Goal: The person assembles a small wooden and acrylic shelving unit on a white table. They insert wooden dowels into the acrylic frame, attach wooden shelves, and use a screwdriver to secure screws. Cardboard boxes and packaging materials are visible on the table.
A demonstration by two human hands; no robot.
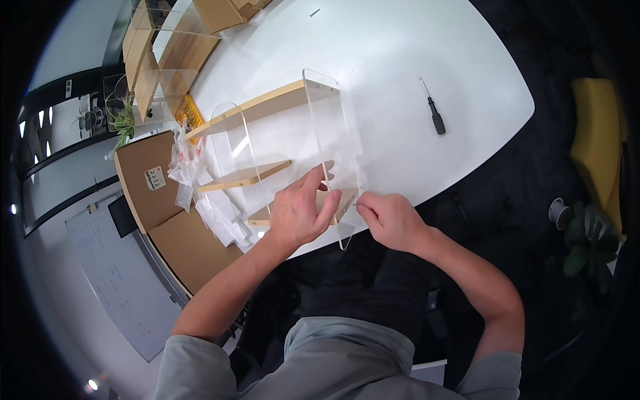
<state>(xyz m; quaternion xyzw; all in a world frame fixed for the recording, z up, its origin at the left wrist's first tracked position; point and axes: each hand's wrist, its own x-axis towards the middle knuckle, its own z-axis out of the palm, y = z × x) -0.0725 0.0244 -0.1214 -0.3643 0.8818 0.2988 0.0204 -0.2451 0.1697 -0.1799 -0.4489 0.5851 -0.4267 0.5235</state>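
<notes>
A shelf unit with a clear acrylic side panel [320, 123] and light wooden boards [257, 107] stands at the near edge of the white table. My left hand [297, 210] is beside this panel, thumb and fingers spread and reaching to its edge, near the closest wooden board [343, 203]. On the panel's outer side, my right hand [393, 220] is closed in a pinch. A thin screw [357, 204] shows at its fingertips, pointing toward the panel; most of it is hidden. A second clear panel [230, 133], rounded at the top, is on the left of the boards.
A black-handled screwdriver [433, 110] lies on the white table [400, 47]. A loose screw [315, 12] rests at the far side. Plastic bags [187, 160], an open cardboard box [193, 247] and another wood-and-acrylic shelf [180, 60] stand to the left.
</notes>
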